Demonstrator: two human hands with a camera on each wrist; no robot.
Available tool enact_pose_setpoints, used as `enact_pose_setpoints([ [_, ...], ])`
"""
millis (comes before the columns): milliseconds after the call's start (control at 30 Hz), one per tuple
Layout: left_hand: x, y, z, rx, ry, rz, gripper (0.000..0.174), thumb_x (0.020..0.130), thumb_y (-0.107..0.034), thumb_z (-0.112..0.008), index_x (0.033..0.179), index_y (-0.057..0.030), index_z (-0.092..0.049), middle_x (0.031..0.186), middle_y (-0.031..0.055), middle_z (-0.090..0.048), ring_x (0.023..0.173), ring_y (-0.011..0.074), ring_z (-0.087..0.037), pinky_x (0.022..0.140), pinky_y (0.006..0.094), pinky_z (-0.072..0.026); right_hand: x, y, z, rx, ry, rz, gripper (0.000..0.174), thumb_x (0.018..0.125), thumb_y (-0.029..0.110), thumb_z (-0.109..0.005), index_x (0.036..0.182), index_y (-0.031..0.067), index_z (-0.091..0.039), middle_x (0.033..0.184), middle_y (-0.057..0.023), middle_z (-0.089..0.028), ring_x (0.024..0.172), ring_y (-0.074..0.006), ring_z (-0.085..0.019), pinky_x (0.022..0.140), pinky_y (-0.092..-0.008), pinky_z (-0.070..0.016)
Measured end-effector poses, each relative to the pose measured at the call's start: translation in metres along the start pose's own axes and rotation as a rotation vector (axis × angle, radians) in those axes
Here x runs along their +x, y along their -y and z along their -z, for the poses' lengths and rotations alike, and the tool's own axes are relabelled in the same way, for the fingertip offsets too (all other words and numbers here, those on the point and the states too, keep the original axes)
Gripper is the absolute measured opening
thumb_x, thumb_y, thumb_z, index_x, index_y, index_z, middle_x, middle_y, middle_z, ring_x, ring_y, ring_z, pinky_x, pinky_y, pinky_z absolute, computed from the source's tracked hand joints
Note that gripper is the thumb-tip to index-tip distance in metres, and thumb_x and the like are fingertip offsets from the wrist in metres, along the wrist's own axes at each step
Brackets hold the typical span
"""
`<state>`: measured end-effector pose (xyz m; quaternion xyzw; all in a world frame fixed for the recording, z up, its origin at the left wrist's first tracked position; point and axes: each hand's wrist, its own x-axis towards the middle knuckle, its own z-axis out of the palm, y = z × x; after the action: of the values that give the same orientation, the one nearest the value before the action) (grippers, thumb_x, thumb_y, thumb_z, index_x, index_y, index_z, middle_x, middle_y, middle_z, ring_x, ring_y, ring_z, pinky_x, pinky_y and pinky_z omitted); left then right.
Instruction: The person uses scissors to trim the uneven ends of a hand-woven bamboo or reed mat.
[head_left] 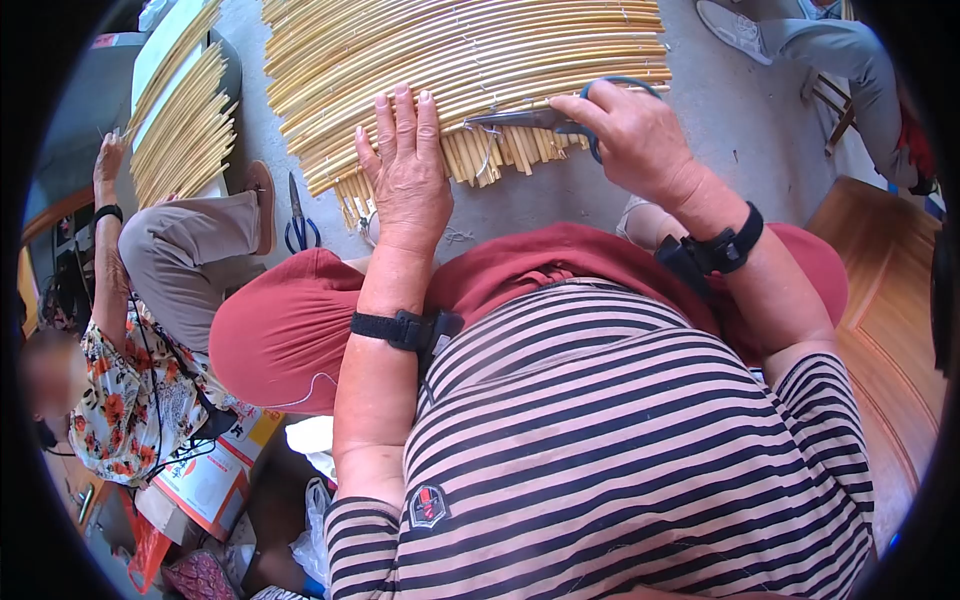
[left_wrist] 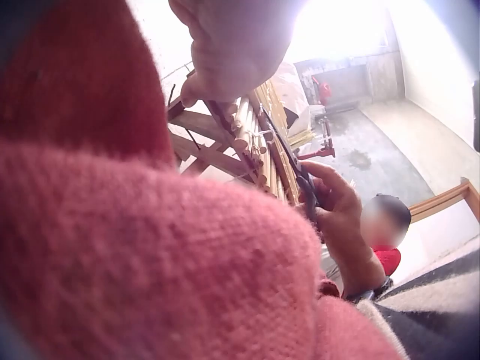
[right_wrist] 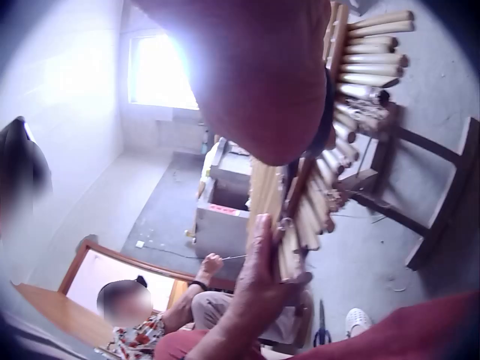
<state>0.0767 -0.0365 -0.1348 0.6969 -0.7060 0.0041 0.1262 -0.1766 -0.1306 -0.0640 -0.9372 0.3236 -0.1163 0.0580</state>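
Note:
A mat of long yellow reed stalks (head_left: 470, 55), laid side by side and tied with thin string, spreads out in the head view. Short stalk ends (head_left: 520, 148) poke out beneath its near edge. My left hand (head_left: 408, 185) lies flat on that edge with straight fingers. In my right hand (head_left: 640, 145) I grip scissors (head_left: 530, 119) by their dark handles. Their blades point left along the edge, toward my left hand. The right wrist view shows my left hand (right_wrist: 259, 289) at the mat's side and the cut-looking stalk ends (right_wrist: 371, 64).
A second pair of scissors (head_left: 297, 218) is on the floor at left. Another person (head_left: 125, 360) sits there beside more stalks (head_left: 185, 130). At right are a seated person's leg (head_left: 835, 50) and a brown wooden panel (head_left: 875, 270). Dark wooden legs (right_wrist: 431, 202) stand under the mat.

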Motion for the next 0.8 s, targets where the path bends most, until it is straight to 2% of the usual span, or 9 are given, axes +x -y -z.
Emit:
enact_pose_setpoints([
  [67, 0.000, 0.000, 0.002, -0.018, 0.000, 0.003, 0.082, 0.077, 0.000, -0.062, 0.152, -0.0115, -0.030, 0.159, 0.0143, -0.025, 0.148, 0.0341, -0.020, 0.116, 0.0558, -0.0137, -0.006, 0.004, -0.009, 0.031, -0.062, -0.008, 0.051, 0.073, -0.005, -0.058, 0.121, 0.0135, -0.062, 0.087, -0.0074, -0.058, 0.081, -0.0274, -0.062, 0.069, -0.0391, -0.0517],
  [167, 0.003, 0.000, 0.006, -0.063, 0.018, 0.021, 0.071, 0.082, 0.002, -0.054, 0.149, -0.0089, -0.035, 0.158, 0.0143, -0.026, 0.149, 0.0328, -0.018, 0.117, 0.0550, -0.0099, -0.009, 0.006, -0.016, 0.019, -0.117, 0.001, 0.055, 0.069, -0.006, -0.058, 0.121, 0.0121, -0.062, 0.086, -0.0074, -0.058, 0.080, -0.0273, -0.062, 0.069, -0.0387, -0.0516],
  [267, 0.005, 0.001, 0.005, -0.075, 0.010, 0.017, 0.073, 0.081, 0.003, -0.054, 0.150, -0.0077, -0.032, 0.158, 0.0164, -0.025, 0.148, 0.0331, -0.019, 0.117, 0.0553, -0.0107, -0.011, -0.001, -0.024, 0.115, -0.122, -0.024, 0.058, 0.067, -0.008, -0.057, 0.121, 0.0132, -0.062, 0.086, -0.0074, -0.058, 0.081, -0.0281, -0.062, 0.069, -0.0391, -0.0520],
  [367, 0.007, 0.005, 0.006, -0.089, -0.003, 0.032, 0.082, 0.079, -0.005, -0.065, 0.151, -0.0049, -0.027, 0.158, 0.0230, -0.019, 0.148, 0.0392, -0.017, 0.117, 0.0557, -0.0114, -0.006, -0.006, -0.021, 0.156, -0.054, -0.039, 0.060, 0.066, -0.010, -0.056, 0.121, 0.0144, -0.062, 0.087, -0.0072, -0.058, 0.082, -0.0288, -0.062, 0.070, -0.0395, -0.0523],
  [467, 0.003, -0.004, 0.020, -0.087, 0.016, 0.168, 0.100, 0.073, -0.016, -0.077, 0.153, -0.0033, -0.019, 0.157, 0.0293, -0.014, 0.146, 0.0461, -0.012, 0.116, 0.0571, -0.0116, 0.004, -0.010, -0.008, 0.144, -0.002, -0.015, 0.059, 0.070, -0.009, -0.058, 0.123, 0.0166, -0.062, 0.087, -0.0074, -0.058, 0.082, -0.0292, -0.062, 0.070, -0.0398, -0.0527],
  [567, 0.003, -0.002, 0.016, 0.075, 0.114, 0.209, 0.116, 0.065, -0.024, -0.085, 0.153, -0.0026, -0.013, 0.156, 0.0313, -0.011, 0.146, 0.0496, -0.007, 0.117, 0.0581, -0.0101, 0.015, -0.009, 0.010, 0.040, 0.043, -0.004, 0.054, 0.075, -0.007, -0.059, 0.123, 0.0177, -0.063, 0.087, -0.0077, -0.058, 0.083, -0.0290, -0.062, 0.069, -0.0397, -0.0525],
  [800, 0.004, -0.002, 0.014, 0.058, 0.114, 0.217, 0.115, 0.066, -0.020, -0.082, 0.153, -0.0024, -0.010, 0.157, 0.0298, -0.010, 0.146, 0.0485, -0.007, 0.116, 0.0594, -0.0093, 0.029, -0.003, 0.019, 0.001, 0.059, 0.018, 0.047, 0.077, -0.004, -0.059, 0.120, 0.0159, -0.065, 0.087, -0.0082, -0.057, 0.081, -0.0284, -0.062, 0.068, -0.0398, -0.0520],
])
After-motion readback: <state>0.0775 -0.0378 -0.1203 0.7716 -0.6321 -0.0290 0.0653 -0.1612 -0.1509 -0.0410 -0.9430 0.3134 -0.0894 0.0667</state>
